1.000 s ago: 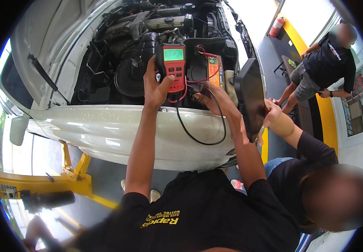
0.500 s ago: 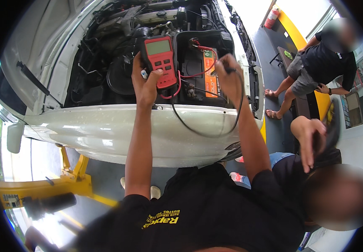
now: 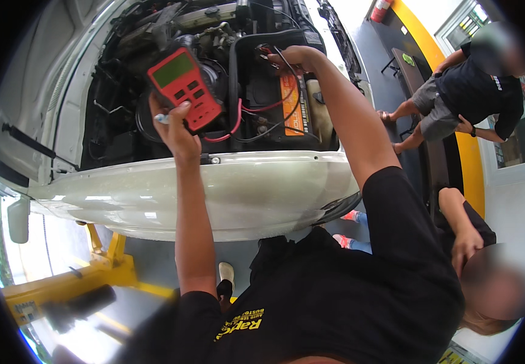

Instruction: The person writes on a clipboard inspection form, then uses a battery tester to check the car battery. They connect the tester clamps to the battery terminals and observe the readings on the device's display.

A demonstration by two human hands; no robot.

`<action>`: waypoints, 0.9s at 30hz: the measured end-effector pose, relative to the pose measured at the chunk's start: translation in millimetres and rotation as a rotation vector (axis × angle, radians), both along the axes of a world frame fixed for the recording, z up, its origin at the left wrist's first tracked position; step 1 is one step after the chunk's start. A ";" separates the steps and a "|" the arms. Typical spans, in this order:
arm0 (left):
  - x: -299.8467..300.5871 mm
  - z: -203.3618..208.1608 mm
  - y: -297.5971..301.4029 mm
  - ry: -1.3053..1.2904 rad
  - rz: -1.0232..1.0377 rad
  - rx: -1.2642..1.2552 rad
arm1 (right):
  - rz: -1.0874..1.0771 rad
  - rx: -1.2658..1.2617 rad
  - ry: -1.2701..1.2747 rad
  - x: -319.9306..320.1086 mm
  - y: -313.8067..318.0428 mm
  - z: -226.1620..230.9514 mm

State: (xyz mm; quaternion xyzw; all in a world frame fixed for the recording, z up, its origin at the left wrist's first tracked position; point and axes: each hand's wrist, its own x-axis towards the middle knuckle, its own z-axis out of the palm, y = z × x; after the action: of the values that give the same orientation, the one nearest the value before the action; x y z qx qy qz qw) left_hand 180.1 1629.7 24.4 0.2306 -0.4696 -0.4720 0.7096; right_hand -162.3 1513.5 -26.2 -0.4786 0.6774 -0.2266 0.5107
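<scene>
My left hand (image 3: 177, 136) is wrapped round a red and black handheld battery tester (image 3: 186, 91), tilted, its thumb on the lower buttons. Reaching over the engine bay, my right hand (image 3: 299, 59) has its fingers closed on a cable clamp (image 3: 268, 53) at the far end of the car battery (image 3: 259, 91). The fingers partly hide the clamp, so its bite on the post cannot be made out. A black cable (image 3: 299, 100) loops from that hand down across the orange battery label (image 3: 290, 106). A red lead (image 3: 236, 121) runs out of the tester toward the battery.
The white fender (image 3: 238, 188) lies between me and the open engine bay. A hood strut (image 3: 41, 145) stands at left, with a yellow lift arm (image 3: 71, 282) below. One person (image 3: 472, 91) stands at far right; another person (image 3: 466, 233) is close by my right side.
My right hand has moved forward, from above the battery's near right to its far end, taking the black cable along. The tester has shifted left and tilted. The nearby person's hand has drawn back.
</scene>
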 end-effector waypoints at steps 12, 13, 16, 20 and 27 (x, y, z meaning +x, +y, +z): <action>-13.3 68.3 19.7 0.213 0.634 -0.352 | 0.069 0.068 -0.394 -20.5 -21.9 -31.5; -11.7 77.9 32.4 0.249 0.681 -0.388 | 0.109 0.070 -0.394 -19.3 4.0 -5.6; -19.8 113.7 79.6 0.284 0.791 -0.488 | 0.049 -0.262 -0.540 -38.4 73.9 31.8; -50.8 132.6 138.5 0.123 0.945 -0.503 | 0.078 -0.585 -0.611 -98.4 176.2 60.5; -140.0 115.4 190.4 -0.183 1.040 -0.537 | -0.159 -0.686 -0.986 -186.0 286.8 77.6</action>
State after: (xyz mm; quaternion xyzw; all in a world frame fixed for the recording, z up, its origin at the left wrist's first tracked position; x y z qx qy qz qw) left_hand 40.2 1820.1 139.7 0.2829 -0.4572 0.0950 0.8378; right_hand -348.3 1800.2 51.4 -0.4023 0.2830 -0.6647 0.5624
